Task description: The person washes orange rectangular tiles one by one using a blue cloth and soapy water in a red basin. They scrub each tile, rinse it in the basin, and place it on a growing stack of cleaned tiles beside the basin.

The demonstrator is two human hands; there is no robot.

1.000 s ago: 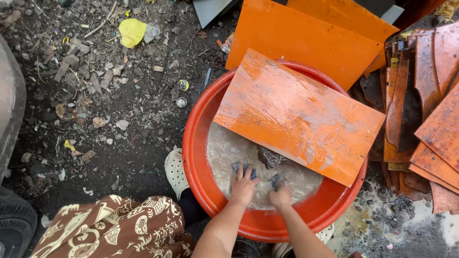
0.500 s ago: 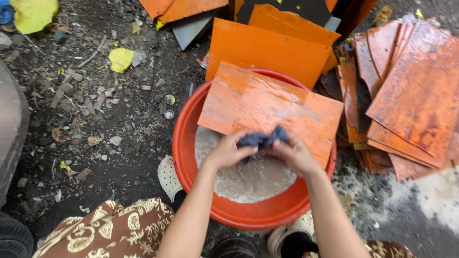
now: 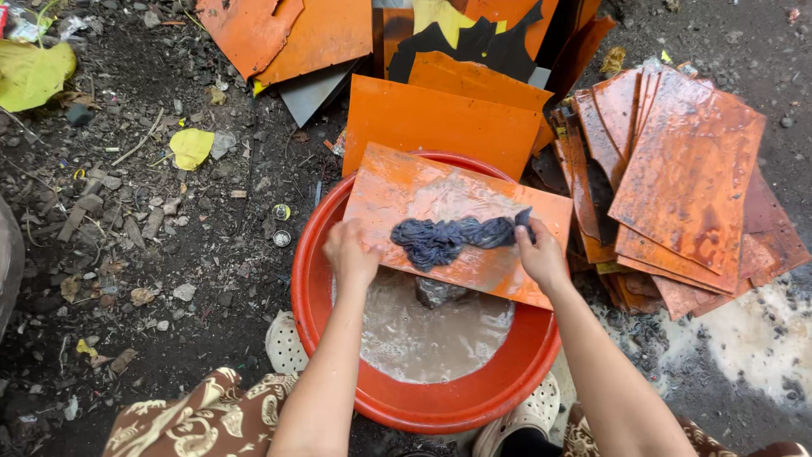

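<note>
An orange metal sheet (image 3: 440,203) lies across the far rim of a round red basin (image 3: 315,298) holding murky grey water (image 3: 431,338). A wet dark blue rag (image 3: 452,238) lies stretched on the sheet. My right hand (image 3: 540,256) grips the rag's right end at the sheet's near right edge. At the sheet's near left edge my left hand (image 3: 349,251) holds the sheet, just left of the rag. A dark lump (image 3: 440,292) shows in the water under the sheet's edge.
A stack of rusty orange sheets (image 3: 685,186) leans to the right of the basin. More orange sheets (image 3: 440,110) lie behind it. Dark dirt ground with stones, yellow leaves (image 3: 191,145) and litter spreads to the left. My patterned brown garment (image 3: 194,419) and pale perforated shoes (image 3: 282,343) are near the basin.
Both hands lifted the rag out of the water, bunched it above the basin, then laid it out on the orange sheet. The hands have spread apart to its two ends.
</note>
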